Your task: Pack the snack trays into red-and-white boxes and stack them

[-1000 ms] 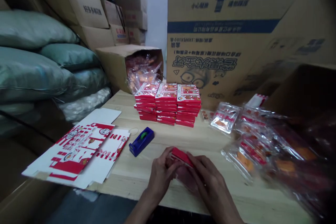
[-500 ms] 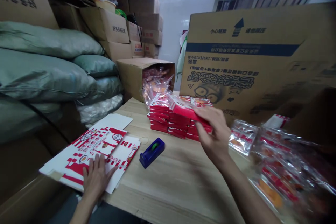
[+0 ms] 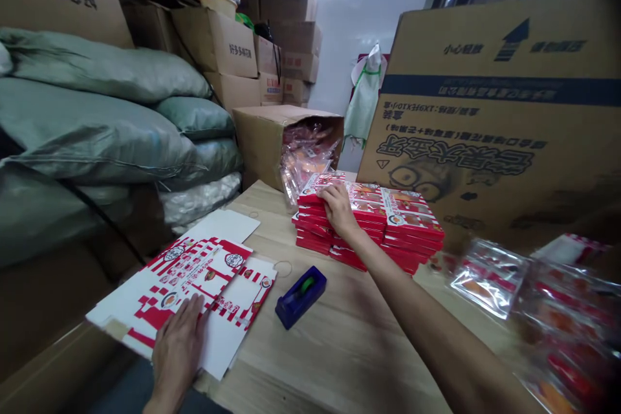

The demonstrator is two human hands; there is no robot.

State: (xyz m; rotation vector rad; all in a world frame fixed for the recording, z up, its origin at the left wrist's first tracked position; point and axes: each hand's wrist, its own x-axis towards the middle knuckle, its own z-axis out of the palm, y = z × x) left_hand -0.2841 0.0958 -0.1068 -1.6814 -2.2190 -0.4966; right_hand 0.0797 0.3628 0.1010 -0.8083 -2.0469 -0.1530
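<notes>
My left hand point(image 3: 178, 346) lies flat, fingers stretched out, on flat unfolded red-and-white cartons point(image 3: 213, 336) at the left of the table. In the middle, filled red snack boxes point(image 3: 410, 207) stand in stacked columns, with windows in their tops. My right hand point(image 3: 339, 210) reaches over to the left column, fingers curled on a red snack box point(image 3: 313, 194) at its top. That hand hides part of the box and the stack's front. Between my hands sits a blue tape dispenser point(image 3: 301, 297) with a green roll.
Behind the stacks, an open carton point(image 3: 262, 142) spills clear-wrapped packets point(image 3: 303, 165). A large cardboard box point(image 3: 490, 123) rises at the back right. Clear-wrapped trays point(image 3: 490, 275) lie along the right side. Greenish sacks point(image 3: 97, 123) are piled at left.
My right hand has moved left with the red snack box, from above the stacks onto the left column. My left hand stays on the flat cartons. The view has turned slightly.
</notes>
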